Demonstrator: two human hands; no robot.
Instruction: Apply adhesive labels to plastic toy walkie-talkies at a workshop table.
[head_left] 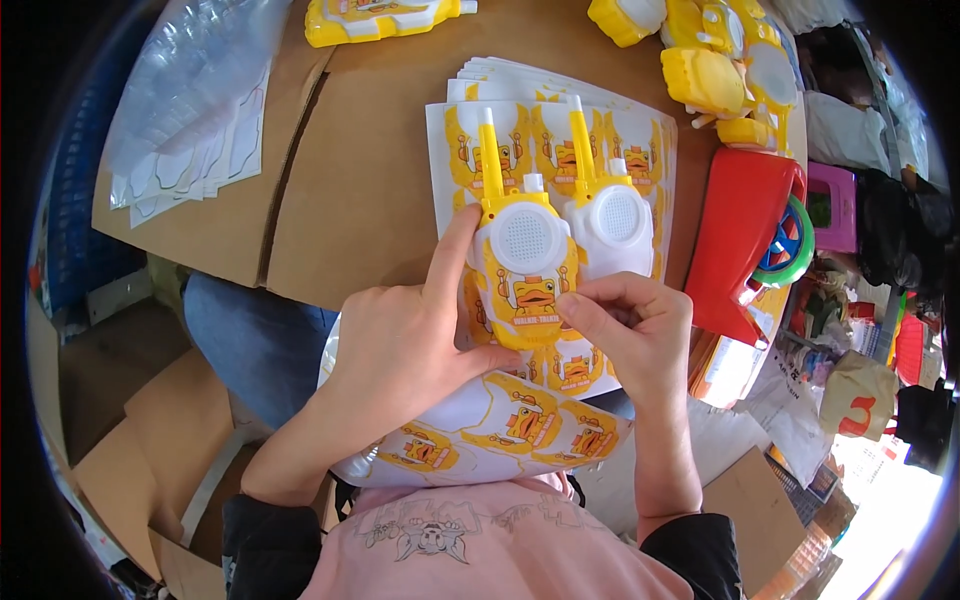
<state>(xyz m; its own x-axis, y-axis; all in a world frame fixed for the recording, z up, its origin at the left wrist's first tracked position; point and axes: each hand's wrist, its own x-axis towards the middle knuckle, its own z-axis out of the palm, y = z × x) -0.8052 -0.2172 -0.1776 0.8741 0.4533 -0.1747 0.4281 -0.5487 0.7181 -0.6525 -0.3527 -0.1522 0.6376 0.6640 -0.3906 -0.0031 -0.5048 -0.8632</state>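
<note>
A yellow and white toy walkie-talkie [526, 240] lies on sticker sheets, its antenna pointing away from me. My left hand [400, 325] grips its left side, index finger along the upper edge and thumb at the bottom. On its lower front sits a sticker [533, 298] with a cartoon duck. The fingers of my right hand [635, 315] are pinched together at the sticker's right edge; their tips are partly hidden. Just right of it lies a second walkie-talkie [612, 225], its lower front plain white. Beneath both are printed sticker sheets [650, 150]; another sheet [500, 425] curves over my lap.
Cardboard [350, 190] covers the table. Clear plastic packaging [190, 90] lies at the far left, and a yellow toy part [385, 20] at the far edge. More yellow toy pieces [705, 80] are piled far right, above a red holder [740, 240] with a green tape roll [795, 245].
</note>
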